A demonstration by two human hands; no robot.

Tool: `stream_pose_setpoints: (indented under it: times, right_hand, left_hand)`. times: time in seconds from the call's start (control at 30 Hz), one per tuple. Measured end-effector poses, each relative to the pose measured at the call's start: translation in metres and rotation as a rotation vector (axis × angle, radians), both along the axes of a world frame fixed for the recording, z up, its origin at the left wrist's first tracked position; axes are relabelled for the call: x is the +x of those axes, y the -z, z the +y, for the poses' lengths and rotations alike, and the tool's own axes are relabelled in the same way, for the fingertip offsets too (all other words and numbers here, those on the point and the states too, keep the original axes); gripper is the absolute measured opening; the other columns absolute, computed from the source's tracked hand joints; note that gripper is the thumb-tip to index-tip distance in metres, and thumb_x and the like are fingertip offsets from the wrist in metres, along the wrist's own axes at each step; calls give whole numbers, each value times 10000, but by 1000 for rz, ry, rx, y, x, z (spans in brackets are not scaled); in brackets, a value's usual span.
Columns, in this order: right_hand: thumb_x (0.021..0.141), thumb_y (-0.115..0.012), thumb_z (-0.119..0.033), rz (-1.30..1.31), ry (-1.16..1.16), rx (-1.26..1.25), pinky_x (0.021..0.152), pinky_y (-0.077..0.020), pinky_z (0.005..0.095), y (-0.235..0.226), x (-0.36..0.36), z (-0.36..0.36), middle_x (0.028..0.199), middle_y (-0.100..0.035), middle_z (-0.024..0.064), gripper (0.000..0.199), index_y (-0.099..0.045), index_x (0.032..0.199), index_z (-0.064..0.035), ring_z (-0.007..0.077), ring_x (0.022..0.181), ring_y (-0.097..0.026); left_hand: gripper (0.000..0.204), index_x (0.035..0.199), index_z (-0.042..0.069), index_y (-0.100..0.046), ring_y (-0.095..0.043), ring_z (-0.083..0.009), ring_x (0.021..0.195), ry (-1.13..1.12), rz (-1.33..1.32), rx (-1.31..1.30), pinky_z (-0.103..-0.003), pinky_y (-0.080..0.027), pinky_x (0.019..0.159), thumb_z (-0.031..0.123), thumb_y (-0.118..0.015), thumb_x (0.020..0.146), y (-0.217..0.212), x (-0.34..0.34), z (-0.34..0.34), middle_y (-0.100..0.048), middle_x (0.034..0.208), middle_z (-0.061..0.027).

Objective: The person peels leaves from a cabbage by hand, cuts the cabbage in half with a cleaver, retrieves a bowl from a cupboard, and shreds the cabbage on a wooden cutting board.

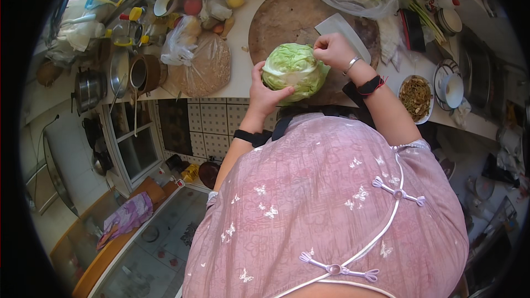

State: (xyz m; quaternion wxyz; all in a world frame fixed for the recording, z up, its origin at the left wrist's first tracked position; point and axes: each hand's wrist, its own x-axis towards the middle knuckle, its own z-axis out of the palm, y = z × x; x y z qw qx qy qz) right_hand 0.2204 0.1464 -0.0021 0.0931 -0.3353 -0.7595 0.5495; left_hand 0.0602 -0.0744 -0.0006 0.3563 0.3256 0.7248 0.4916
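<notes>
A round green cabbage is held up over the near edge of the counter. My left hand is wrapped round its left and lower side, with the thumb across the front. At the cabbage's upper right, my right hand is closed in a pinch at the edge of a leaf. Behind them lies a large round wooden chopping board. A cleaver with a wide pale blade rests on the board, partly hidden behind my right hand and wrist.
A plastic bag of brown grainy food lies left of the board. Clear plastic and green onions are at the back right. A dish of chopped brown food and a white bowl stand on the right. Bottles and pots crowd the left.
</notes>
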Motion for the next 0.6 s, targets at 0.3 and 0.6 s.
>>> stream_pose_setpoints:
  times: [0.3,0.6]
  right_hand:
    - [803,-671,-124,206,175,62,590,-544,354,-13,9,-47,717,-686,120,127,-696,791,-1,232,604,-668]
    - [773,-671,-278,-161,106,431,742,-574,470,-22,4,-51,791,-699,214,274,-715,781,-8,387,779,-699]
  left_hand:
    - [1031,1456,62,-296,-539,-268,1233,7,-179,40,-389,-474,1043,139,-944,656,10,-9,-6,-501,1348,-155]
    - [1040,1414,38,-341,-541,-250,1214,-11,-101,22,-359,-458,1037,251,-966,610,3,0,2,-528,1323,-157]
